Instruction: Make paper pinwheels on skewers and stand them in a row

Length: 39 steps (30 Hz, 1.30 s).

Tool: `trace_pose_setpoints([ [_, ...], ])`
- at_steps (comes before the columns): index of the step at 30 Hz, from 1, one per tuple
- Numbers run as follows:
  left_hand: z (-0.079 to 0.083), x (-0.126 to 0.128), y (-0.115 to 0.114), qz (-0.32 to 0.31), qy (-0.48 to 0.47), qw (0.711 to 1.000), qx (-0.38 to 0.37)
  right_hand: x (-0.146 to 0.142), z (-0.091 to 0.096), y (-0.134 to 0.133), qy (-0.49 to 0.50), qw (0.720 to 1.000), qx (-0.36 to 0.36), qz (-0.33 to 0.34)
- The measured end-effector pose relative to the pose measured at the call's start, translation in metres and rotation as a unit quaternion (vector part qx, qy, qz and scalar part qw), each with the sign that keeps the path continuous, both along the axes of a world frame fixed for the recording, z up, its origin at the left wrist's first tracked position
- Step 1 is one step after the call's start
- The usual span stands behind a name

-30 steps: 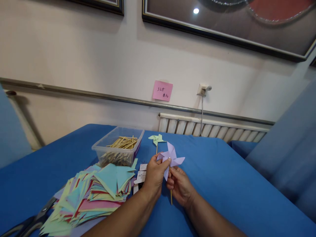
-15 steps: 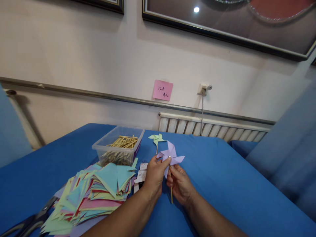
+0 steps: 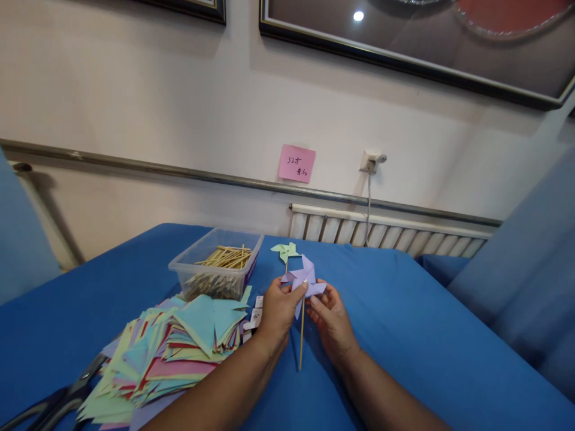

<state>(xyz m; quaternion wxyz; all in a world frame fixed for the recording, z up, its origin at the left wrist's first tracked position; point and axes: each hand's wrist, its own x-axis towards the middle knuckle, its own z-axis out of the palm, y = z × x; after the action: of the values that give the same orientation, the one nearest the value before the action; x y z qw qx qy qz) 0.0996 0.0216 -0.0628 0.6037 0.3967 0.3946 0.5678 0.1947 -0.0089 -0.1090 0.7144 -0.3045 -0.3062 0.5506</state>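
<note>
A lilac paper pinwheel (image 3: 311, 272) with a pin at its centre faces me, fixed to a thin wooden stick (image 3: 301, 341) that hangs down below it. My left hand (image 3: 279, 308) grips the pinwheel near its centre, the thumb pressed beside the pin. Close to the right blade is my right hand (image 3: 333, 323), its thumb under the blade and its fingers partly hidden behind it. Those fingers are loosely curled and apart, off the stick. Just beyond my left hand, a light green pinwheel (image 3: 286, 251) on a stick lies on the table.
On the left, a clear plastic box (image 3: 191, 265) holds many wooden sticks. In front of it lies a messy pile of coloured paper (image 3: 179, 347), with scissors (image 3: 67, 398) beside it. Small white boxes (image 3: 255, 317) sit by my left wrist. Blue cloth (image 3: 404, 335) covers the table.
My right hand has let go of the stick and moved slightly right, to the blade. The pinwheel has shifted a little left, and its stick now slants the other way.
</note>
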Motion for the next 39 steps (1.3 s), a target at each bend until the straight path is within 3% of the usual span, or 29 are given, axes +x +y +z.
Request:
trace_pose_setpoints([
  [11,-0.008,0.001,0.003,-0.043,0.001,0.999,-0.021,0.006,-0.003,0.007,-0.046,0.997,-0.022,-0.052],
  [25,-0.006,0.001,-0.001,-0.026,-0.006,0.999,-0.036,0.011,-0.008,0.010,-0.117,0.988,-0.024,-0.098],
  [33,-0.016,0.008,-0.001,-0.036,0.020,0.998,-0.038,0.023,-0.001,0.010,-0.044,0.995,-0.022,-0.084],
  [39,-0.023,0.009,-0.005,-0.084,0.038,0.994,-0.061,0.027,0.003,0.010,-0.013,0.994,-0.038,-0.102],
])
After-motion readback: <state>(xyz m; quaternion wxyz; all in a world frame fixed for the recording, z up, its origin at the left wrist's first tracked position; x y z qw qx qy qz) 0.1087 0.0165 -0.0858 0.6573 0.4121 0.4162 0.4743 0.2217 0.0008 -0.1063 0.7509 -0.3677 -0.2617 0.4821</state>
